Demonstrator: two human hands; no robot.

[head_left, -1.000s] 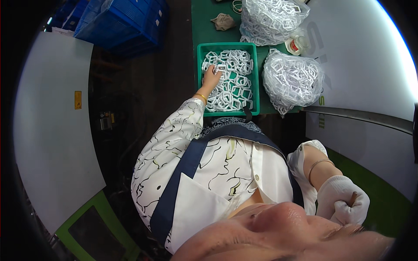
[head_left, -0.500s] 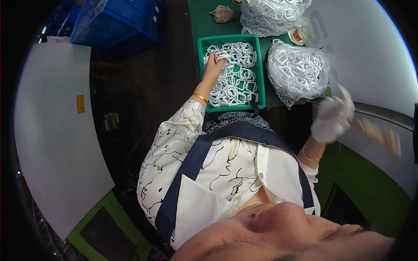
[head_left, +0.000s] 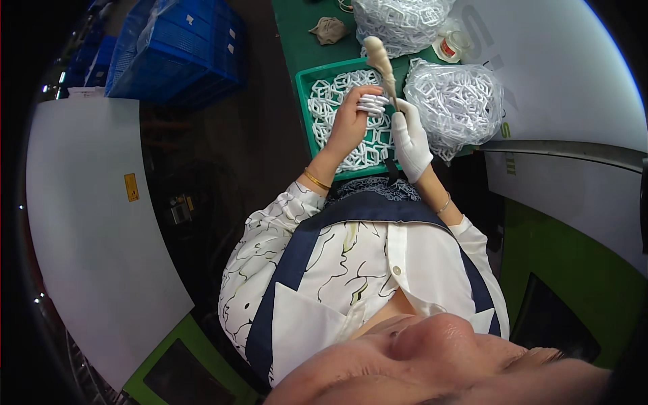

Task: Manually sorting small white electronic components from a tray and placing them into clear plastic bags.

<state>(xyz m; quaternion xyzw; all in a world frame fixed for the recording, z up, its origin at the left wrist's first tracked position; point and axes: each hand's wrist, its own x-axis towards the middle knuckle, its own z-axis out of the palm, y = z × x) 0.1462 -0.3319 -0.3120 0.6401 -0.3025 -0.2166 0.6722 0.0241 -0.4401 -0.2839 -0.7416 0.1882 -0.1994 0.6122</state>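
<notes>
Over the green tray [head_left: 302, 101], my left hand [head_left: 347, 125] is bare and closed around a small stack of white plastic frame-shaped links [head_left: 372, 104]. My right hand [head_left: 412, 145], in a white glove, grips the thin end of a beige, lumpy stick-like tool [head_left: 380, 59]. That tool points away from me, its thick end farthest off, and its thin part passes close beside the stack. Whether it touches the links I cannot tell. Many loose white links [head_left: 364, 156] of the same kind lie in the tray below my hands.
Right of the tray sits a clear bag of white links [head_left: 453, 101], with another full bag [head_left: 403, 23] behind it. A small jar [head_left: 451, 47] and a crumpled beige cloth [head_left: 329, 30] are on the green table [head_left: 289, 44]. Blue crates [head_left: 182, 54] stand far left.
My right hand has swung in from the far right with the tool to beside my left hand. My left hand has lifted a stack of links from the tray and moved slightly right.
</notes>
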